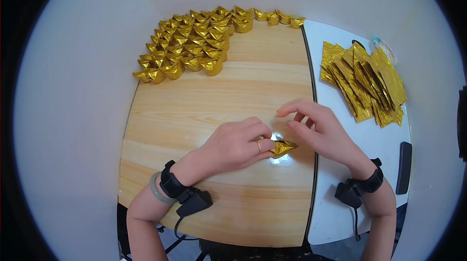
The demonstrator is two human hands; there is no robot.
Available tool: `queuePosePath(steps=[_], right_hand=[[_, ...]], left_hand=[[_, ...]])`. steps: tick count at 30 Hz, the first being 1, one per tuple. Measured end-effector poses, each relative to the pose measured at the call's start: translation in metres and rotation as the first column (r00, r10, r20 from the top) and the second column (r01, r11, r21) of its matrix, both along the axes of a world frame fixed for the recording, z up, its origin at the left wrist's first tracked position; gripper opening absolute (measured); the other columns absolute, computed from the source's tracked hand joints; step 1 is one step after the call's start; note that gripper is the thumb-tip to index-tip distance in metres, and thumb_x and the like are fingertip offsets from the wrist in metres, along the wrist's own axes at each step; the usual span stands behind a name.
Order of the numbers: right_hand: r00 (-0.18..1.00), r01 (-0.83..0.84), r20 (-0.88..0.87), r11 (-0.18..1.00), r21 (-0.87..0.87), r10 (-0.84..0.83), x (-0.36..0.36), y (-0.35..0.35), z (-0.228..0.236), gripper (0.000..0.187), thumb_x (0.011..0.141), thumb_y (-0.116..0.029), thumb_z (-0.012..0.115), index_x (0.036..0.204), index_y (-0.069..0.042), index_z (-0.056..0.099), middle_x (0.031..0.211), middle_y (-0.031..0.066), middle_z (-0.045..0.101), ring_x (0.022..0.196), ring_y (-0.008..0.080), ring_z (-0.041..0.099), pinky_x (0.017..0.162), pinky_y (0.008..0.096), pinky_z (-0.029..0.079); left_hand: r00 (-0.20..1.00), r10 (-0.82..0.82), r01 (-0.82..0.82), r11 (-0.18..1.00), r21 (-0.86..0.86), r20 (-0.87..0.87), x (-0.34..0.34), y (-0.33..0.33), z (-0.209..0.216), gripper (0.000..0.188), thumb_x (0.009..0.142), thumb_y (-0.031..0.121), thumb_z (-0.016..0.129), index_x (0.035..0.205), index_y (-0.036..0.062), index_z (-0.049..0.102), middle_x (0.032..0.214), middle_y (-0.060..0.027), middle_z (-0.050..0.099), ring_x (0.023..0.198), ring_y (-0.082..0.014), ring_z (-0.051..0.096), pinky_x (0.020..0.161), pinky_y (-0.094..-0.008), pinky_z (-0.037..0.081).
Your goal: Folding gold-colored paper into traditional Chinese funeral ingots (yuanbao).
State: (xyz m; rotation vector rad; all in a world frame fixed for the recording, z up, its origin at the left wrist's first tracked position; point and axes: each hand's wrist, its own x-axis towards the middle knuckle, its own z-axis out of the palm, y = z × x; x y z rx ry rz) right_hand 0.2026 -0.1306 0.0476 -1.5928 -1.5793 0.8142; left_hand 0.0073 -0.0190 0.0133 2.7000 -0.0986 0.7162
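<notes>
A gold paper ingot (283, 148), pointed at its right end, is low over the wooden table in front of me. My left hand (241, 143) has its fingers closed on the ingot's left end and hides that part. Just above and to the right, my right hand (318, 127) is apart from the paper, its thumb and fingers spread with nothing between them. Many finished gold paper ingots (187, 44) stand in close rows at the table's far left, and a few more (277, 17) line the far edge.
On the white table (335, 227) at the right lies a loose pile of flat gold paper pieces (362, 81). A dark oblong bar (404, 167) is near its right edge. A dark seam separates it from the wooden table (214, 212). Pale walls rise around both. Black devices with cables are strapped to my wrists.
</notes>
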Motion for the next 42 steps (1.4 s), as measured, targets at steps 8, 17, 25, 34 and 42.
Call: queuePosePath(steps=[8, 17, 25, 34, 42], right_hand=[[0.787, -0.422, 0.557, 0.89, 0.171, 0.266, 0.006, -0.009, 0.01, 0.02, 0.072, -0.014, 0.071, 0.089, -0.01, 0.062, 0.099, 0.0032, 0.06, 0.092, 0.0234, 0.057, 0.072, 0.0331, 0.051], [0.701, -0.471, 0.679, 0.857, 0.211, 0.219, 0.006, -0.009, 0.008, 0.01, 0.069, -0.01, 0.067, 0.077, -0.008, 0.062, 0.1, 0.0027, 0.06, 0.092, 0.0218, 0.057, 0.072, 0.0331, 0.05], [0.714, -0.455, 0.662, 0.87, 0.189, 0.229, -0.001, -0.01, 0.013, 0.012, 0.07, -0.012, 0.066, 0.081, -0.007, 0.066, 0.11, 0.0051, 0.059, 0.1, 0.0224, 0.056, 0.081, 0.0341, 0.048], [0.732, -0.468, 0.624, 0.867, 0.168, 0.274, 0.0, -0.01, 0.007, 0.012, 0.072, -0.012, 0.065, 0.083, -0.006, 0.064, 0.11, 0.0088, 0.057, 0.102, 0.0252, 0.054, 0.084, 0.0355, 0.047], [0.719, -0.47, 0.637, 0.869, 0.151, 0.278, 0.0, -0.009, 0.01, 0.016, 0.072, -0.011, 0.068, 0.086, -0.006, 0.062, 0.111, 0.0081, 0.056, 0.102, 0.0261, 0.053, 0.084, 0.0359, 0.047]], left_hand=[[0.997, 0.033, -0.036, 0.999, 0.041, 0.071, 0.001, -0.001, 0.002, 0.014, 0.072, 0.018, 0.073, 0.078, 0.0126, 0.062, 0.085, 0.0008, 0.057, 0.079, -0.0168, 0.057, 0.06, -0.0279, 0.05], [1.0, 0.007, -0.008, 0.999, 0.043, 0.031, 0.0, 0.001, 0.009, 0.012, 0.073, 0.021, 0.073, 0.075, 0.0127, 0.065, 0.087, 0.0008, 0.058, 0.083, -0.0184, 0.057, 0.063, -0.0306, 0.05], [0.999, -0.032, 0.032, 0.986, -0.161, 0.006, -0.001, 0.005, 0.005, 0.023, 0.067, 0.02, 0.079, 0.086, 0.0149, 0.067, 0.099, -0.0031, 0.058, 0.09, -0.0256, 0.055, 0.071, -0.0359, 0.049], [0.998, -0.051, 0.049, 0.996, -0.079, -0.021, -0.002, 0.01, 0.007, 0.02, 0.067, 0.016, 0.077, 0.084, 0.0155, 0.067, 0.099, -0.004, 0.058, 0.092, -0.0275, 0.054, 0.073, -0.0361, 0.049], [0.997, -0.058, 0.05, 0.987, -0.153, -0.043, -0.004, 0.01, 0.007, 0.02, 0.068, 0.016, 0.076, 0.086, 0.0158, 0.066, 0.101, -0.0054, 0.057, 0.094, -0.0288, 0.053, 0.077, -0.0378, 0.048]])
